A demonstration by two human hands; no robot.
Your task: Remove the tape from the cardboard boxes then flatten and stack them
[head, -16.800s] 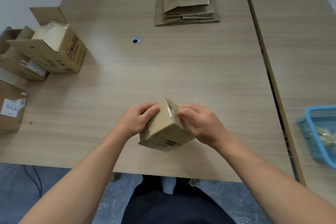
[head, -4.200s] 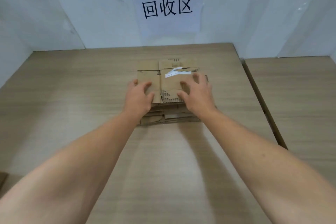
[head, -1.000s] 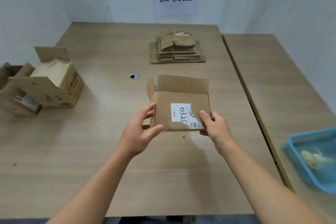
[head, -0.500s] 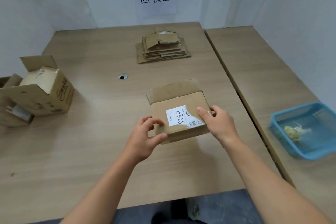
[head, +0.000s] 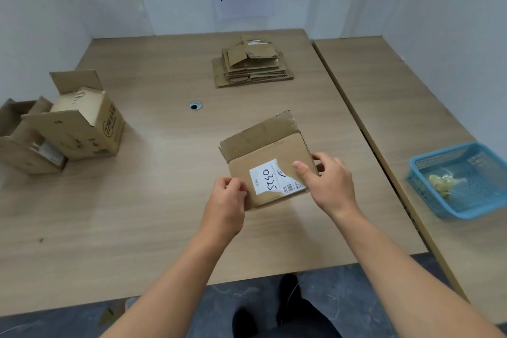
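Note:
A small cardboard box with a torn white label lies near the middle of the wooden table, its far flap open. My left hand grips the box's near left corner with curled fingers. My right hand holds the right side, thumb on the label and fingers round the edge. A stack of flattened boxes lies at the far middle of the table.
Two opened cardboard boxes stand at the left edge, one behind the other. A blue plastic basket with crumpled tape sits on the adjoining table at right. A cable hole lies mid-table. White walls close the back and sides.
The box has been lowered and tilted flatter on the table, label facing up. My left hand has closed on its near left corner. My view has shifted slightly.

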